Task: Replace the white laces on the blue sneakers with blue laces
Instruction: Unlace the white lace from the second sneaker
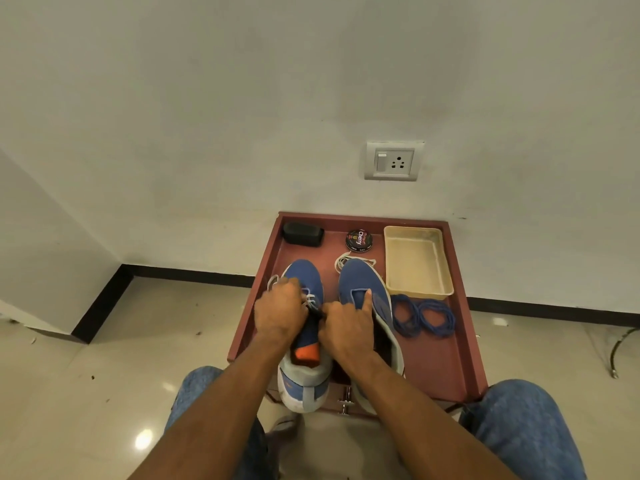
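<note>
Two blue sneakers stand side by side on a small reddish table (436,358). The left sneaker (304,271) still carries its white lace (311,298). My left hand (280,308) grips that lace over the eyelets, and a loop of it sticks out at the hand's left. My right hand (348,329) pinches the lace at the left sneaker's tongue, its index finger stretched onto the right sneaker (363,282). The right sneaker has no lace in its eyelets. A loose white lace (346,260) lies at its toe. Two coiled blue laces (424,315) lie to the right.
At the table's back stand a black brush (302,233), a round shoe polish tin (359,240) and a cream plastic tray (417,261). A wall with a socket (393,161) rises behind. My knees in jeans flank the table's near edge.
</note>
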